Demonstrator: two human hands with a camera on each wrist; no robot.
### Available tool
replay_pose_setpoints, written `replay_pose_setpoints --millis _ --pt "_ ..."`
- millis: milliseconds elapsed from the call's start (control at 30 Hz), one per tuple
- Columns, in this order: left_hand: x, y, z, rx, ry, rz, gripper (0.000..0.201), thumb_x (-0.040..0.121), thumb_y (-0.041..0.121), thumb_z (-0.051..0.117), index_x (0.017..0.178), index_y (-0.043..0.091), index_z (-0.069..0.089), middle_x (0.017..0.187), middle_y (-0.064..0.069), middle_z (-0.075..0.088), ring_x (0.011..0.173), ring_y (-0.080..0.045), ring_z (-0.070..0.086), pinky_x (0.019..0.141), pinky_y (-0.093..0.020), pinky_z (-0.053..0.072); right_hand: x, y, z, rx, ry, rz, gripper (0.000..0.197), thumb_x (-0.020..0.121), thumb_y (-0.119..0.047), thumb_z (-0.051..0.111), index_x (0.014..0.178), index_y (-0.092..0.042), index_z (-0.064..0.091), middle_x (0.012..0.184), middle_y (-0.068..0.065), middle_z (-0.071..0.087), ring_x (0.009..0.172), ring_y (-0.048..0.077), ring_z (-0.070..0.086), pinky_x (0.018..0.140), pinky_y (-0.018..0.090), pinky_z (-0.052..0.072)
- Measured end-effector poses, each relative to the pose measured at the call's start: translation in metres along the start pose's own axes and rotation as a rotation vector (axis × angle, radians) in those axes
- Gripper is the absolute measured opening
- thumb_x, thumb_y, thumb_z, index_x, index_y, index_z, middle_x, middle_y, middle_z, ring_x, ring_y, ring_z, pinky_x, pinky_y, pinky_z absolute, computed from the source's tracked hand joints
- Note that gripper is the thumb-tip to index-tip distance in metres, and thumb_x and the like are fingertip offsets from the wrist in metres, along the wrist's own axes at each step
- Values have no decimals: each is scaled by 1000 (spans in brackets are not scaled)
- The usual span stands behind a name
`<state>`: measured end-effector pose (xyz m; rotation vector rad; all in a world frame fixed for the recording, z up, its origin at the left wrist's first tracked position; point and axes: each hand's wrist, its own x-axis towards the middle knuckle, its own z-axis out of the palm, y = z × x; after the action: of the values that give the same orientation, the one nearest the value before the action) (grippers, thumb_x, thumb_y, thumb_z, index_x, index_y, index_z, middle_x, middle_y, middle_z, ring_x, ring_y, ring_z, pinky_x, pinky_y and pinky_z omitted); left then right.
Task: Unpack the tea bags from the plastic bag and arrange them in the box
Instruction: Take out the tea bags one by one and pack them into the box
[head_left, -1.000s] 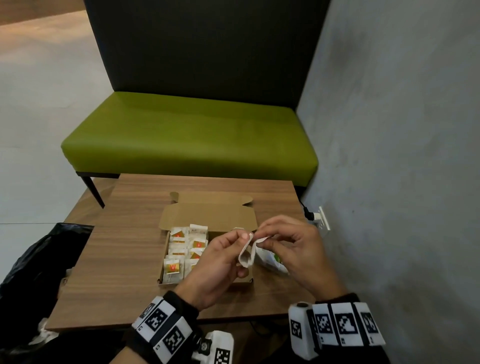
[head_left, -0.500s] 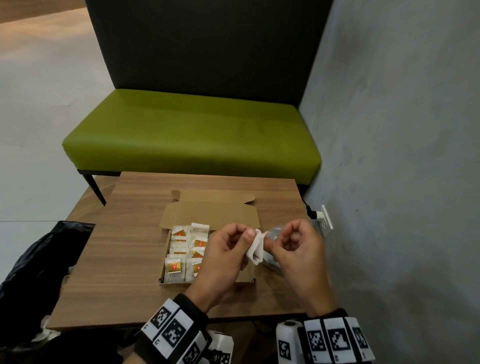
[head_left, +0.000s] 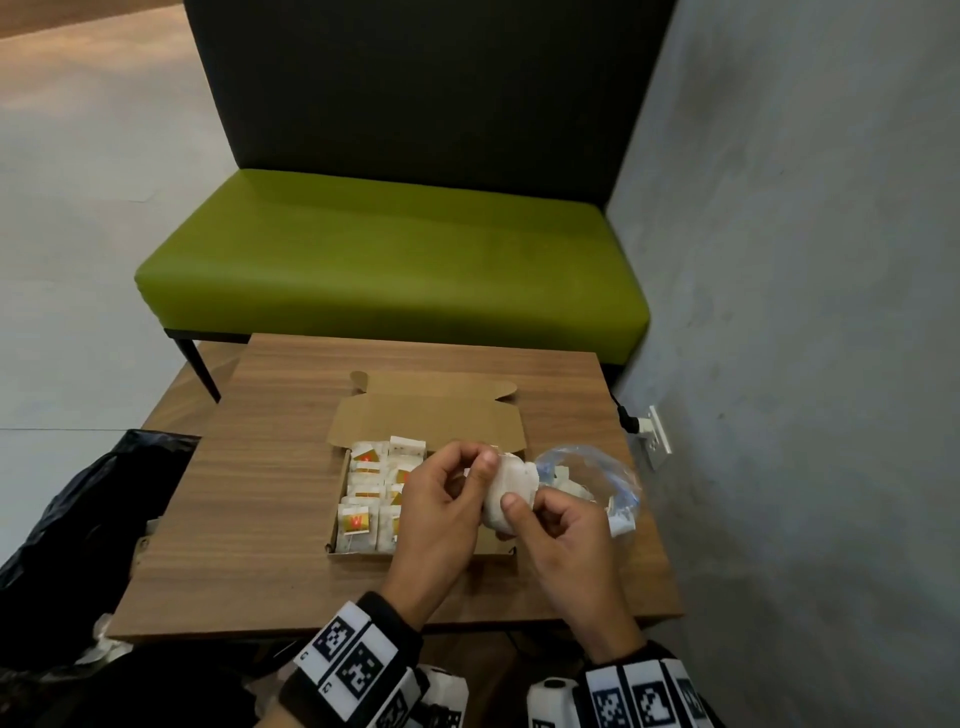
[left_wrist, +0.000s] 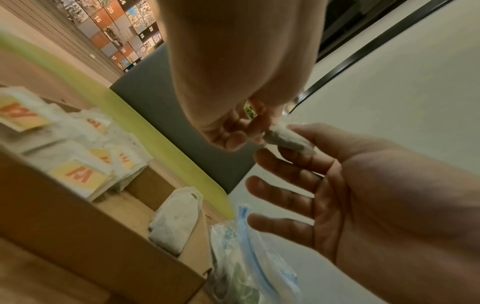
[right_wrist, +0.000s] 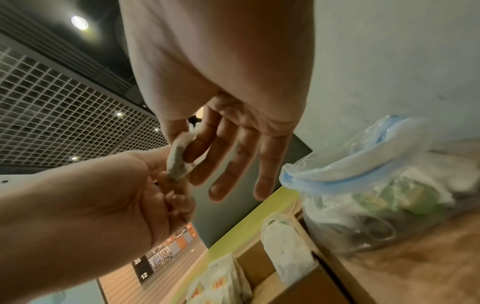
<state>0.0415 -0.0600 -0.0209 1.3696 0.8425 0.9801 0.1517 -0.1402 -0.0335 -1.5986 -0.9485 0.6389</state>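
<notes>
From the head view, your left hand (head_left: 436, 514) and your right hand (head_left: 558, 540) meet over the right side of the box (head_left: 415, 431). Both pinch one white tea bag (head_left: 511, 486) between them. It is up in the air, above the box. The box sits open on the wooden table (head_left: 260, 519), with its lid folded back. Rows of tea bags with orange tags (head_left: 371, 491) lie in its left part. The plastic bag (head_left: 597, 478) lies on the table just right of the box, with more tea bags inside.

From the left wrist view, your left hand (left_wrist: 350, 185) holds the tea bag (left_wrist: 288, 138) with its thumb and first finger. The other fingers (left_wrist: 283, 201) are spread out. Your right hand (left_wrist: 233, 131) holds the far end. One plain tea bag (left_wrist: 176, 222) leans in the corner of the box (left_wrist: 78, 222).

From the right wrist view, your right hand (right_wrist: 228, 144) pinches the top of the tea bag (right_wrist: 179, 159), and your left hand (right_wrist: 145, 195) pinches the bottom. The plastic bag (right_wrist: 363, 185) stands open, with a blue strip at its mouth.
</notes>
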Motion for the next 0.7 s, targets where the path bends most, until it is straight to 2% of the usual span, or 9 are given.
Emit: replay_pose_setpoints --millis 100,200,267,333,400,467,533,600,700 --pt "1 6 -4 -79 -122 -170 17 94 21 61 108 12 65 77 4 71 61 0 63 50 -14 46 1 2 -3 -3 -57 -10 20 91 -22 68 74 -13 71 70 7 72 68 20 71 61 40 57" --pt "6 3 -12 -78 -280 -278 29 89 15 68 118 12 62 72 4 71 54 0 58 48 -14 42 1 7 -8 -6 -145 2 32 90 -39 68 76 -10 70 68 7 68 62 15 62 57 31 51" --pt "9 0 -17 -64 -283 -271 30 88 9 70 117 9 64 71 3 68 52 -1 53 48 -15 39 2 10 -12 -18 -171 20 31 89 -40 68 77 -11 71 70 8 69 65 20 65 60 34 53" --pt "13 -3 -20 -17 -253 -232 28 87 5 71 114 9 66 70 3 67 54 -3 53 50 -14 41 1 12 -12 -16 -173 37 27 91 -34 66 77 -12 72 69 8 70 66 22 68 62 32 55" --pt "16 -4 -22 91 -267 -172 26 86 9 73 111 15 69 75 1 70 62 -8 58 56 -17 46 2 16 -12 -35 -173 58 27 92 -32 63 77 -12 72 68 9 70 66 21 68 63 29 54" --pt "20 -6 -25 208 -311 -119 16 85 14 75 101 19 73 79 -1 72 68 -11 62 64 -22 51 2 19 -11 -70 -198 82 26 94 -32 63 78 -14 72 69 9 70 68 22 68 65 30 54" --pt "25 -7 -28 286 -352 -102 5 85 15 75 90 17 75 72 2 71 64 -4 61 61 -20 49 3 21 -10 -104 -229 99 24 95 -32 62 79 -18 73 70 6 70 68 20 67 67 33 54" --pt "31 -7 -32 360 -367 -89 1 86 15 75 85 15 76 67 8 69 57 1 58 56 -16 47 4 22 -10 -125 -222 106 23 95 -31 63 78 -19 72 67 0 70 65 14 67 65 29 54" --pt "44 -14 -38 462 -338 -56 2 86 18 75 85 19 76 75 6 73 70 -8 66 65 -23 53 6 24 -16 -170 -150 105 26 94 -30 64 73 -18 71 63 0 68 61 11 64 63 28 53"
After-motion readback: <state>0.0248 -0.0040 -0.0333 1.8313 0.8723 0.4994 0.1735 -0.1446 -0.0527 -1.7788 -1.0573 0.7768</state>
